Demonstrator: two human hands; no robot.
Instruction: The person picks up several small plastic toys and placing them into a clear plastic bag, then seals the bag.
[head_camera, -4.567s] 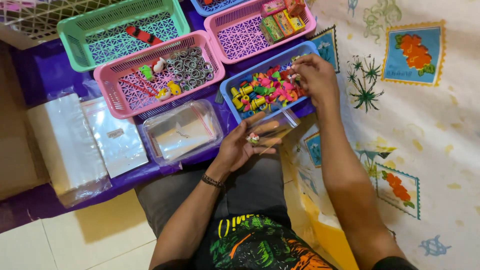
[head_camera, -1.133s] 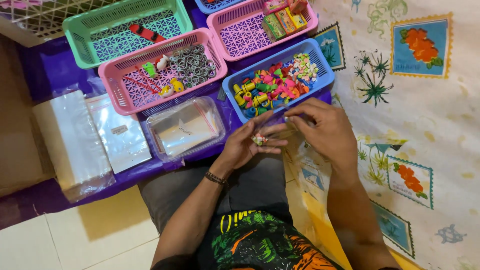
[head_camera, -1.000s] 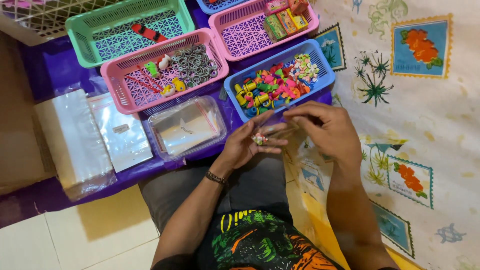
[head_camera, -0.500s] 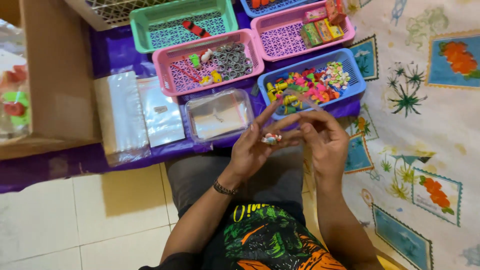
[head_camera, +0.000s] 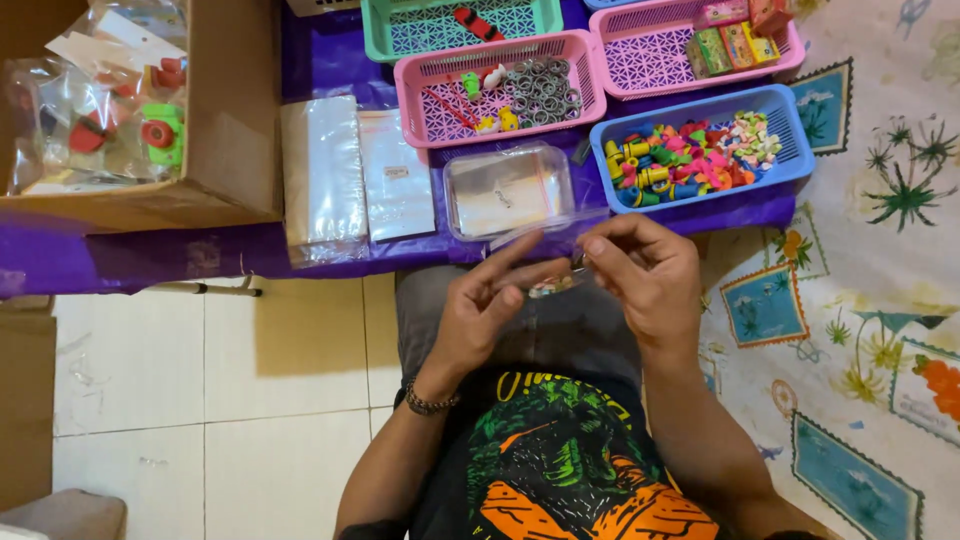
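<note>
Left hand (head_camera: 480, 310) cupped small colourful bits (head_camera: 548, 288), right hand (head_camera: 645, 275) pinched a clear bag (head_camera: 545, 232), blue basket (head_camera: 790, 165) near

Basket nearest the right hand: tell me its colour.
Blue. The basket of mixed small coloured pieces shows best in the head view, just beyond the right hand.

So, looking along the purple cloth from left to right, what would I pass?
Cardboard box → stack of clear bags → clear tub → blue basket of colourful bits.
</note>
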